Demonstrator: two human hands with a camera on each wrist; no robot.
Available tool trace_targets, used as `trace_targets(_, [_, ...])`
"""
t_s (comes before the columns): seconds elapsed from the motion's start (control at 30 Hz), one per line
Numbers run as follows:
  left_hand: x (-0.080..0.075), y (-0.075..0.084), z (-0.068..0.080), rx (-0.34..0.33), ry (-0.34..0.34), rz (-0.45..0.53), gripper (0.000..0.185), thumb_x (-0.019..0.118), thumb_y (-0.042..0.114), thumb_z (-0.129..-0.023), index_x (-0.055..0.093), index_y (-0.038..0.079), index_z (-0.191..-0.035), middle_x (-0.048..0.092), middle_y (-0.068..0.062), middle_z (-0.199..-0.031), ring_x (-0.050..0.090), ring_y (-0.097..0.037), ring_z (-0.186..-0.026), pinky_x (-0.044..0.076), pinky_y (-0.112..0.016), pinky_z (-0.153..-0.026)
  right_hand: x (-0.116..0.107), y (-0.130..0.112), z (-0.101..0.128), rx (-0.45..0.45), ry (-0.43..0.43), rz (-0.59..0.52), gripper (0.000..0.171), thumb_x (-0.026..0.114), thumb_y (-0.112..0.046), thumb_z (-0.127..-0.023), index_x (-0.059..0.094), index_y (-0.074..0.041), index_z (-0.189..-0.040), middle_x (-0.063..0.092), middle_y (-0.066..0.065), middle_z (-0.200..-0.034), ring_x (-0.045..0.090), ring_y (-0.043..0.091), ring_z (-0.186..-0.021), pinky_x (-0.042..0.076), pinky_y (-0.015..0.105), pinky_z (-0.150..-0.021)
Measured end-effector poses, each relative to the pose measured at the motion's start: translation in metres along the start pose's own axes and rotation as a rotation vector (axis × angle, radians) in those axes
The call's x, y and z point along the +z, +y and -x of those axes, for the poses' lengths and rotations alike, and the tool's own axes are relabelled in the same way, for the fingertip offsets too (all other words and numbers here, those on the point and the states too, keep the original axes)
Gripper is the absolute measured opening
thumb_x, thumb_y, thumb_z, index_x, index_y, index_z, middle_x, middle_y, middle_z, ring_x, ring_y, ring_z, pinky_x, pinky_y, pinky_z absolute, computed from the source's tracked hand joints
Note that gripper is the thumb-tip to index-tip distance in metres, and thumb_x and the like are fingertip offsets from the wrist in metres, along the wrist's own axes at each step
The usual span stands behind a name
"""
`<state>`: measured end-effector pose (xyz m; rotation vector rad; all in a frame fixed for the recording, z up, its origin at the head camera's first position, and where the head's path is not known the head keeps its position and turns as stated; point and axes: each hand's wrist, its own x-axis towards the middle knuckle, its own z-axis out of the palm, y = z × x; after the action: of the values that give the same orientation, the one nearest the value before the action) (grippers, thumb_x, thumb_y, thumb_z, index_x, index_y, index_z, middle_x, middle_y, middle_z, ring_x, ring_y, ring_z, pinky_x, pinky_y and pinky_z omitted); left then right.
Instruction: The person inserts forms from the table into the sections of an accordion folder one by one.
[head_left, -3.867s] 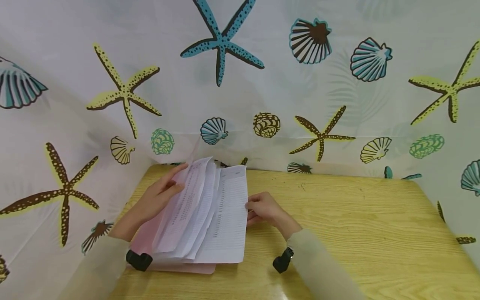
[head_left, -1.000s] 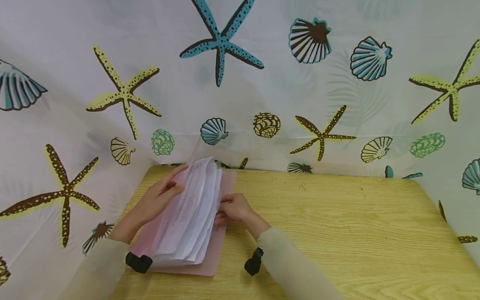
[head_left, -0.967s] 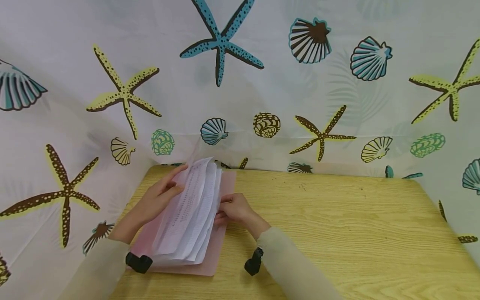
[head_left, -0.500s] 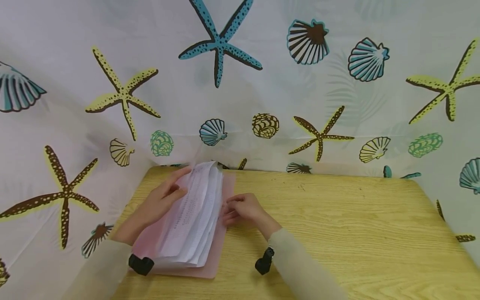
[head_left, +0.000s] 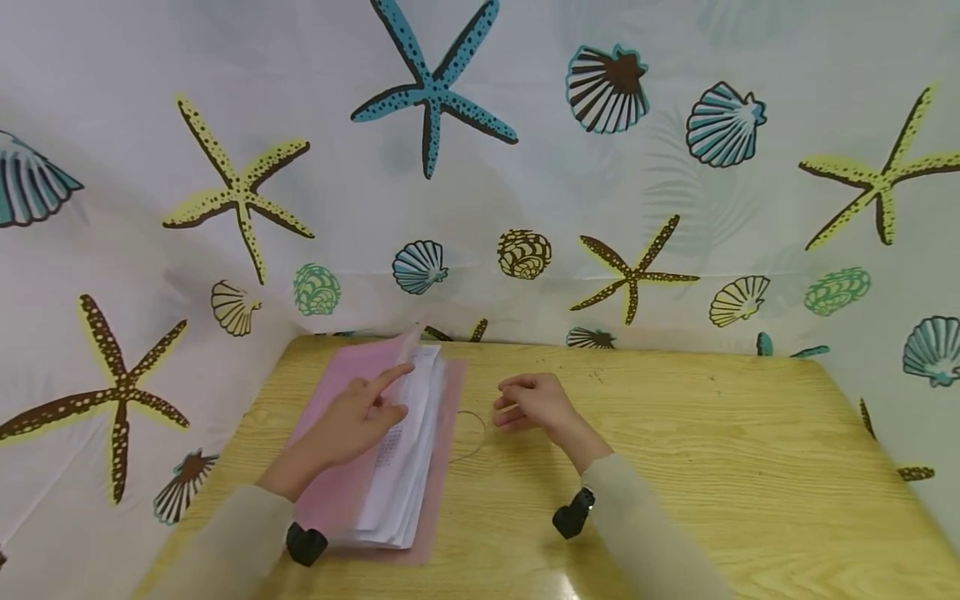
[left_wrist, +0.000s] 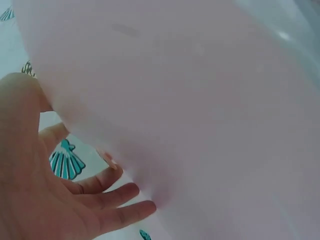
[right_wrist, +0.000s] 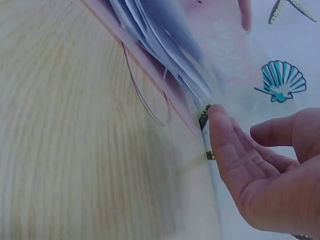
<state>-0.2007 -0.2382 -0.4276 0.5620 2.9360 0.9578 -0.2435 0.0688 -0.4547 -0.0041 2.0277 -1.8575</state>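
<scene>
1. While the left hand (head_left: 352, 421) lies on the pink folder's (head_left: 341, 492) front cover with fingers nearly straight, pressing it down over the papers (head_left: 405, 454), the closing looks mostly done, as far as I can judge.
2. The cover is not flat yet: the papers show as a fanned stack along the folder's right edge, and the left wrist view shows the cover (left_wrist: 200, 115) curving over the spread fingers (left_wrist: 115, 192).
3. The right hand (head_left: 528, 402) rests free on the table (head_left: 712, 467), just right of the folder, fingers loosely curled and holding nothing.
4. A thin elastic loop (head_left: 471, 435) lies on the table between the folder's right edge and the right hand; the right wrist view shows the loop (right_wrist: 145, 95) hanging slack from the folder edge.
5. What seems left: flattening the cover fully, squaring the papers inside, and perhaps fastening the loop.
6. The folder sits at the table's left end, near the shell-print curtain (head_left: 525, 167).
</scene>
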Motion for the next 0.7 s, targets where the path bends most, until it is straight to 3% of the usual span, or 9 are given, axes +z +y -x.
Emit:
trace_targets(0.2, [0.009,0.013,-0.003,-0.009,-0.041,-0.102,0.061,0.067,0.034,-0.101,0.048,0.022,-0.158,0.047,-0.011,-0.090,0.046,-0.021,-0.074,0.041,-0.036,-0.066,-0.022,-0.006,0.006,-0.019,0.040,0.044,0.034,0.054,-0.010,-0.108,0.064,0.006,-0.136,0.074,0.028,-0.117,0.080,0.027,-0.086,0.065,0.040,-0.076])
trace_targets(0.37, [0.014,0.021,-0.008,-0.012,-0.077,-0.197,0.063,0.066,0.038,-0.099,0.048,0.022,-0.158,0.050,-0.019,-0.099,0.051,-0.025,-0.079,0.046,-0.040,-0.063,-0.040,-0.008,0.011,-0.020,0.081,0.074,0.033,0.056,-0.010,-0.107,0.065,0.005,-0.134,0.075,0.026,-0.115,0.080,0.025,-0.083,0.065,0.039,-0.074])
trace_targets(0.53, [0.015,0.025,-0.011,-0.009,-0.115,-0.210,0.064,0.063,0.040,-0.103,0.044,0.022,-0.161,0.054,-0.025,-0.111,0.056,-0.028,-0.085,0.050,-0.046,-0.071,-0.056,-0.009,0.016,-0.028,0.098,0.118,0.034,0.055,-0.012,-0.107,0.064,0.005,-0.136,0.073,0.028,-0.118,0.080,0.027,-0.087,0.064,0.038,-0.075])
trace_targets(0.7, [0.013,0.026,-0.015,0.061,-0.024,-0.241,0.060,0.060,0.036,-0.106,0.045,0.015,-0.160,0.054,-0.041,-0.133,0.065,-0.048,-0.108,0.053,-0.063,-0.091,-0.071,-0.012,0.023,-0.099,0.129,0.271,0.037,0.054,-0.016,-0.110,0.063,0.005,-0.138,0.069,0.032,-0.126,0.077,0.036,-0.098,0.064,0.039,-0.077])
